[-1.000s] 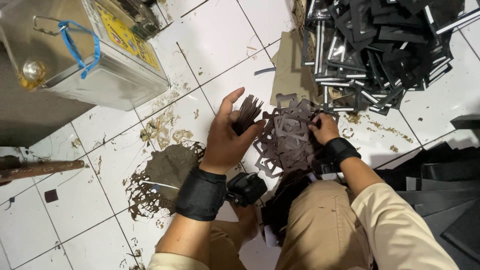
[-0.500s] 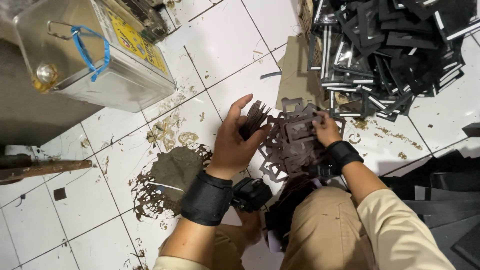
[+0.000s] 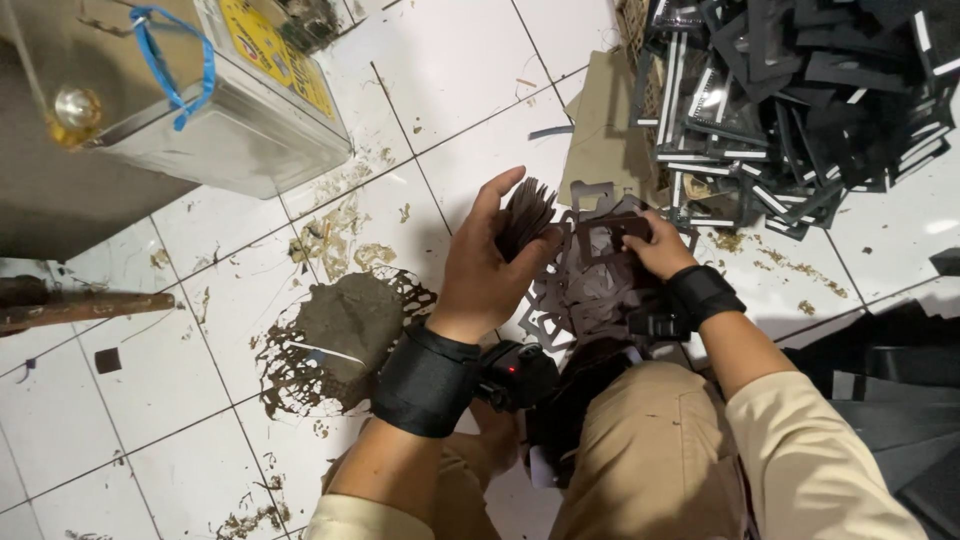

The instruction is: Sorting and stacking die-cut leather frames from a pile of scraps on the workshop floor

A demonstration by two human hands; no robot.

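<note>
Left hand is up over the floor, fingers curled around a fanned stack of thin dark pieces — thumb pressed on the near side, the other fingers wrapped behind, so the stack stands on edge in the grip and sticks out above the fingertips. A black wrist strap sits on that arm.

Right hand is lower and just beside it, fingers pinched narrow on a dark rectangular frame at the top of a loose heap of cut-outs. The frame lies right at the fingertips, touching them, with the rest of the heap spread under and in front of the hand, on the person's lap and the floor. A black band wraps this wrist too.

The stack and the frame are near each other, not quite touching — the stack's fanned edge points toward the heap.

Further out, top right, a big pile of black frames with pale strips lies well apart from both hands. Top left stands a metal tin with a blue strap. A grey-brown smear stains the tiles left of the left wrist, and a small black device with a red light rests by the knee.
</note>
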